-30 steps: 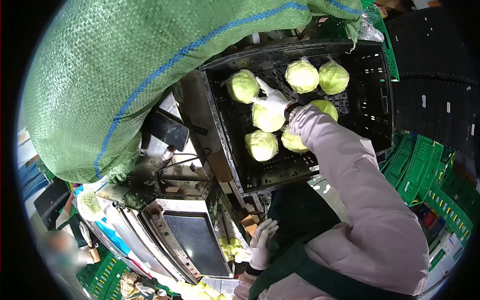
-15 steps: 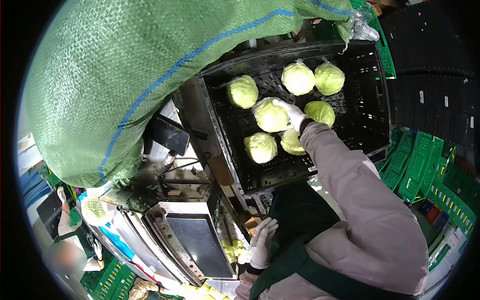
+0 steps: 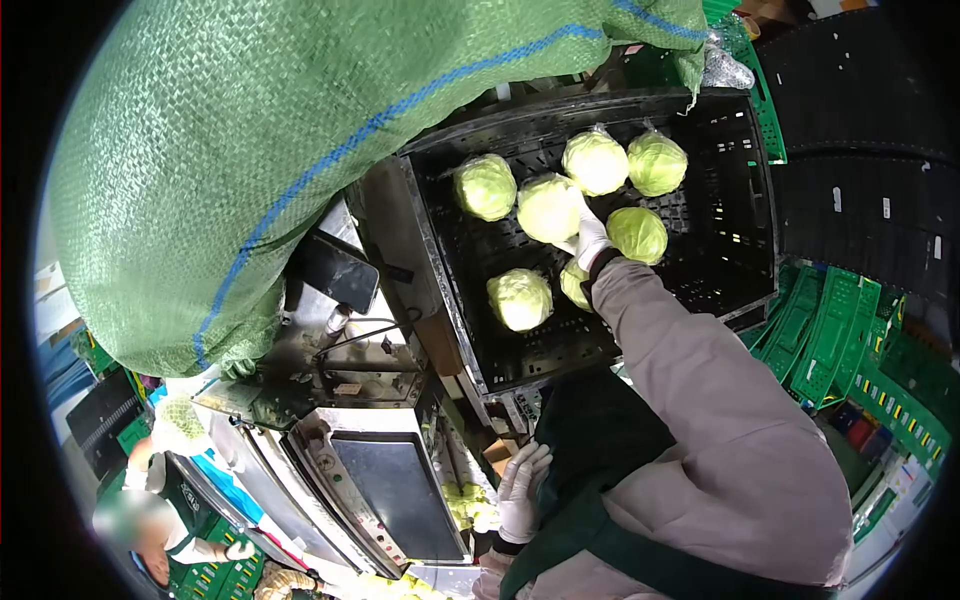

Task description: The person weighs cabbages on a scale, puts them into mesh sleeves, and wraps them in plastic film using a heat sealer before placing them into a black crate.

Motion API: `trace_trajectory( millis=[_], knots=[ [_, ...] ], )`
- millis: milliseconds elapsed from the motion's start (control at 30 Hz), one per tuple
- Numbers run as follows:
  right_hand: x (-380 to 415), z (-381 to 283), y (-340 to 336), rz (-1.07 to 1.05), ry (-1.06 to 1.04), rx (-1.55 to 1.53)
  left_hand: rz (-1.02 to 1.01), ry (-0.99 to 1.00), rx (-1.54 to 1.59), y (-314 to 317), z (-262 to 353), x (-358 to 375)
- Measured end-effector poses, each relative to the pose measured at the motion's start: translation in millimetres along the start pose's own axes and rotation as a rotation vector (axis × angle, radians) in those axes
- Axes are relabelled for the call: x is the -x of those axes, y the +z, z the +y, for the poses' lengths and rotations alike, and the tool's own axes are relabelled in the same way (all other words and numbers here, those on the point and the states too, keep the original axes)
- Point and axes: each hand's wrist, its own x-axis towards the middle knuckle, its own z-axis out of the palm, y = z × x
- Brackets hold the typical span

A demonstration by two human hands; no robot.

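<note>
Inside the black crate [image 3: 700, 290] lie several pale green cabbages, most in clear plastic wrap. My right hand [image 3: 590, 238], in a white glove, grips a wrapped cabbage [image 3: 549, 208] from its right side. Beside and below that hand are a cabbage [image 3: 638, 235] and another [image 3: 576, 284] partly covered by my wrist. A wrapped cabbage [image 3: 520, 299] lies at the crate's lower left. My left hand [image 3: 520, 492], also gloved, is near my dark apron, fingers apart, holding nothing.
A large green woven sack [image 3: 240, 150] bulges over the upper left. Left of the crate stands a machine with a dark panel [image 3: 385, 490]. Green crates [image 3: 830, 330] are stacked at the right. A person [image 3: 180, 510] works at the lower left.
My right hand has shifted the gripped cabbage slightly right and up in the view. My left hand has barely moved. The person at the lower left has moved an arm.
</note>
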Motion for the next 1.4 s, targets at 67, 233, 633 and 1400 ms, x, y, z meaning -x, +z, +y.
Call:
trace_trajectory(
  millis=[67, 233, 633, 1400],
  knots=[
    [17, -15, 17, 0.111, 0.027, 0.044, -0.006, 0.004, -0.003, -1, -1, -1],
    [11, -46, 35, 0.051, 0.002, 0.270, 0.019, -0.010, -0.026, -5, 0, 2],
    [63, -104, -87, 0.229, -0.391, 1.606, 0.030, 0.009, 0.019, -5, -2, 13],
    [121, 11, 128, -0.539, -1.047, 1.633, 0.981, 0.637, 0.464, -175, -209, 222]
  ],
)
